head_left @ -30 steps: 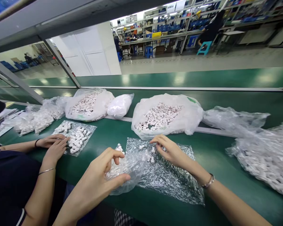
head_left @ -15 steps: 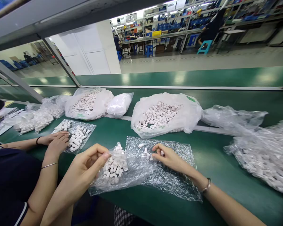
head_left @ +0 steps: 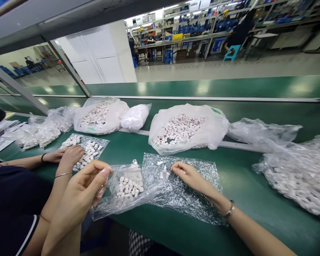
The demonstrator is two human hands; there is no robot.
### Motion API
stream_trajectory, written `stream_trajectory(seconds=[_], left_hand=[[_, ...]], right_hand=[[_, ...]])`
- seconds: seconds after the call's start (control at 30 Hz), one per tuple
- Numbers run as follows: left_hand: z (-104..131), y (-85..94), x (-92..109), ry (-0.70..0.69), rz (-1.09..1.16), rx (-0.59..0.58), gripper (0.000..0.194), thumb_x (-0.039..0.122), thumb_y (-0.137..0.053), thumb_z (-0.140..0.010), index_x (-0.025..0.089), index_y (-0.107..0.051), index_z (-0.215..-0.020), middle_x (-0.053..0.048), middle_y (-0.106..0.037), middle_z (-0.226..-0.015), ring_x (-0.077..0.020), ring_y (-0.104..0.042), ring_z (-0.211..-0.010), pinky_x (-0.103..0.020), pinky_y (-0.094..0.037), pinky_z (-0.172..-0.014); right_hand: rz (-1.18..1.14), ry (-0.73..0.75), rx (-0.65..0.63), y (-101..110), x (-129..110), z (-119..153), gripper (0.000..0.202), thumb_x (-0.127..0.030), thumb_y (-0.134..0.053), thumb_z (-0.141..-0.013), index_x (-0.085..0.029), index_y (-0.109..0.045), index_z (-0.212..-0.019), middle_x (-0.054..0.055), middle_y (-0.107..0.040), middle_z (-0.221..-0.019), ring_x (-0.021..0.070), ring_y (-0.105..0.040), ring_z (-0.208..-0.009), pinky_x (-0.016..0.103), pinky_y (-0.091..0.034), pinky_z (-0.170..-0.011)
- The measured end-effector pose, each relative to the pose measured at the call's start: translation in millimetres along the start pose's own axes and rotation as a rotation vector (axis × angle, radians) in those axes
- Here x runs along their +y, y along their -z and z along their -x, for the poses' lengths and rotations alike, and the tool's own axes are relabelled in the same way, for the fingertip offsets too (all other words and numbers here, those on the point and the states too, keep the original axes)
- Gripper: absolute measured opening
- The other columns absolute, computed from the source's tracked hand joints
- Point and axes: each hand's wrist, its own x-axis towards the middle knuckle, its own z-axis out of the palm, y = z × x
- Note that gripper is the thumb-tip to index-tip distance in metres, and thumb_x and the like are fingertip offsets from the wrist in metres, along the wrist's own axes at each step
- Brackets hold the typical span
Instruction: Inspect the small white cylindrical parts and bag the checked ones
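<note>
Bright indoor light leaves pale glare on the green ledge (head_left: 208, 87), edges visibly stretched

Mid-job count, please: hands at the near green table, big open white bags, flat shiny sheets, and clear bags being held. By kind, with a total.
Left hand: 1
Right hand: 1
Co-worker's hands: 2
Big white bags: 2
Flat sheets: 2
Held clear bag: 1
Total: 9

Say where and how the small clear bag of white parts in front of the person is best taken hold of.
The clear bag is probably best pinched by its slack left edge, coming from the person's left, where the left hand is: the film there is loose, while the white parts bunch toward the middle in a lumpy heap.
</note>
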Motion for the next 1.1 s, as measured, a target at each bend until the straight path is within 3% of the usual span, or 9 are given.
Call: stream_trajectory(seconds=[0.1, 0.2, 0.37, 0.47, 0.63, 0.77, 0.83, 1.0, 1.1], left_hand=[[0, -0.3, -2, -0.024, 0.008, 0.005, 0.034, 0.054, -0.071, -0.078, 0.022, -0.063, -0.083, 0.005, -0.046, -0.053, -0.0072, -0.037, -0.037, -0.014, -0.029, -0.028], [1, 1.2, -4, -0.029, 0.013, 0.025, 0.032, 0.053, -0.071, -0.078, 0.022, -0.063, -0.083, 0.005, -0.045, -0.053, -0.0073, -0.038, -0.037, -0.014, -0.029, -0.029], [2, 2.7, -6, -0.028, 0.024, 0.037, 0.033, 0.052, -0.071, -0.079, 0.021, -0.063, -0.085, 0.005, -0.046, -0.054, -0.0069, -0.038, -0.039, -0.014, -0.029, -0.029], [1, 0.9, -6, -0.034, 0.023, 0.026, 0.033, 0.052, -0.071, -0.08, 0.021, -0.063, -0.085, 0.005, -0.046, -0.055, -0.0069, -0.038, -0.039, -0.014, -0.03, -0.029], [1, 0.2, -6, -0.04, 0.03, 0.021, 0.032, 0.052, -0.071, -0.08, 0.021, -0.063, -0.085, 0.005, -0.047, -0.057, -0.007, -0.039, -0.039, -0.014, -0.031, -0.03], [2, 5.0, -9, -0.037, 0.028, 0.005, 0.03, 0.052, -0.07, -0.081, 0.023, -0.063, -0.086, 0.005, -0.047, -0.057, -0.0073, -0.039, -0.041, -0.014, -0.032, -0.031], [3, 6.7, -10, -0.029, 0.018, -0.015, 0.03, 0.052, -0.07, -0.082, 0.023, -0.063, -0.088, 0.004, -0.048, -0.057, -0.0076, -0.039, -0.041, -0.014, -0.032, -0.032], [4, 0.6, -4, -0.005, 0.016, 0.031, 0.031, 0.053, -0.069, -0.082, 0.023, -0.063, -0.086, 0.005, -0.047, -0.054, -0.0072, -0.037, -0.04, -0.013, -0.03, -0.032], [4, -4.5, 0, -0.007, 0.03, 0.035, 0.034, 0.054, -0.07, -0.08, 0.022, -0.063, -0.085, 0.005, -0.047, -0.054, -0.0067, -0.037, -0.039, -0.013, -0.03, -0.032]], right_hand=[[0.126, 0.025, 0.084, -24, 6, -3, 0.04, -0.059, -0.057, -0.09, -0.02, -0.059, -0.095, 0.005, -0.059, -0.083, 0.0161, -0.045, -0.059, 0.029, -0.035, -0.053], [0.154, 0.03, 0.092, -29, 8, 0, 0.039, -0.058, -0.062, -0.088, -0.02, -0.057, -0.094, 0.0, -0.052, -0.069, 0.0148, -0.039, -0.054, 0.028, -0.03, -0.051], [-0.259, -0.03, -0.039, 2, 4, 2, 0.044, -0.059, -0.026, -0.102, -0.023, -0.051, -0.103, -0.001, -0.051, -0.074, 0.0112, -0.032, -0.048, 0.024, -0.029, -0.04], [-0.184, 0.018, -0.018, 12, 2, -4, 0.054, -0.057, -0.009, -0.103, -0.022, -0.051, -0.104, 0.002, -0.056, -0.081, 0.011, -0.032, -0.047, 0.024, -0.03, -0.039], [0.029, 0.105, -0.025, -5, 1, -19, 0.044, -0.062, -0.047, -0.095, -0.02, -0.059, -0.094, 0.003, -0.057, -0.074, 0.0154, -0.044, -0.057, 0.028, -0.033, -0.053], [0.06, 0.139, -0.053, -15, 2, -26, 0.047, -0.066, -0.059, -0.086, -0.019, -0.059, -0.091, -0.001, -0.047, -0.062, 0.0132, -0.033, -0.051, 0.028, -0.028, -0.052], [0.02, 0.128, -0.066, -12, 2, -25, 0.047, -0.066, -0.051, -0.091, -0.019, -0.056, -0.09, -0.002, -0.046, -0.062, 0.0129, -0.033, -0.05, 0.027, -0.029, -0.05], [-0.148, 0.087, -0.079, 9, -4, -19, 0.053, -0.057, -0.007, -0.103, -0.022, -0.046, -0.11, 0.0, -0.055, -0.075, 0.0106, -0.03, -0.044, 0.023, -0.03, -0.038], [-0.145, 0.062, -0.046, 12, -9, -18, 0.052, -0.056, -0.006, -0.103, -0.022, -0.046, -0.105, 0.0, -0.055, -0.078, 0.0103, -0.03, -0.045, 0.023, -0.031, -0.037]])
